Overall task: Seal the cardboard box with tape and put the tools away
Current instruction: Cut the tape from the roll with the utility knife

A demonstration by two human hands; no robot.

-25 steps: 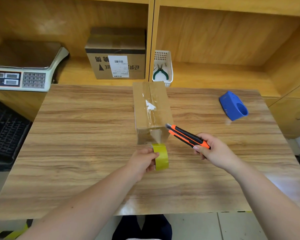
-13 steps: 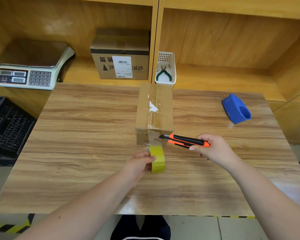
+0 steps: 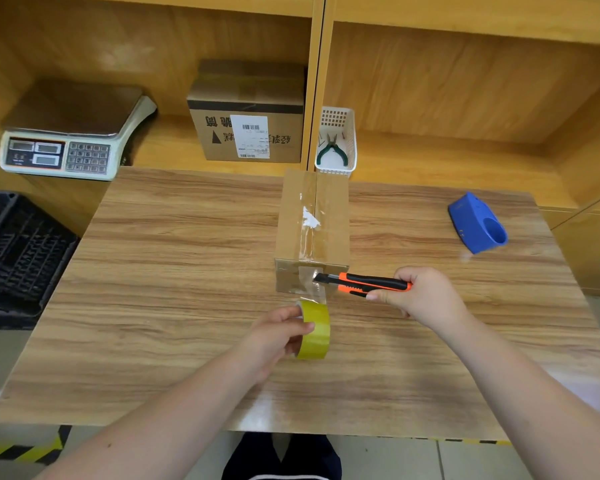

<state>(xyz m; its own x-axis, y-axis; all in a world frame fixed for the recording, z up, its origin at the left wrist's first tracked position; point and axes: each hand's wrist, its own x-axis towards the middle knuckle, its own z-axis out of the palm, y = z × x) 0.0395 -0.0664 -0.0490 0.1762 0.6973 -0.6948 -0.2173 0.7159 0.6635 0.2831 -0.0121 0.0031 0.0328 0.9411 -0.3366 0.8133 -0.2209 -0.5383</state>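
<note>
- Table [image 3: 174, 292]: bare wood spreads wide to the left of the left hand and toward the near edge below both forearms; ample room there for setting tools down
- Box [image 3: 329, 220]: stands directly ahead of both hands, clear tape run along its top seam and down the near face; it occupies the centre, so hand travel is open only to either side
- Dispenser [image 3: 478, 225]: blue, well to the right of and beyond the right hand, near the table's right edge
- Basket [image 3: 338, 143]: white, on the shelf just beyond the box, holding pliers; judged the likely store for the tools
- Left hand [image 3: 278, 336]: fingers closed round the roll [image 3: 315, 330], held on edge just below the box's near face, with a strip of tape stretched from roll to box
- Right hand [image 3: 421, 296]: fist closed on the knife [image 3: 364, 283], handle level
- Change: over the last second the knife has swung from a raised diagonal to horizontal, and its tip now meets the strip at the near face
- Meaning: taping appears complete and the cut is in hand; once severed, the loose end needs pressing down, then both tools go away
</note>
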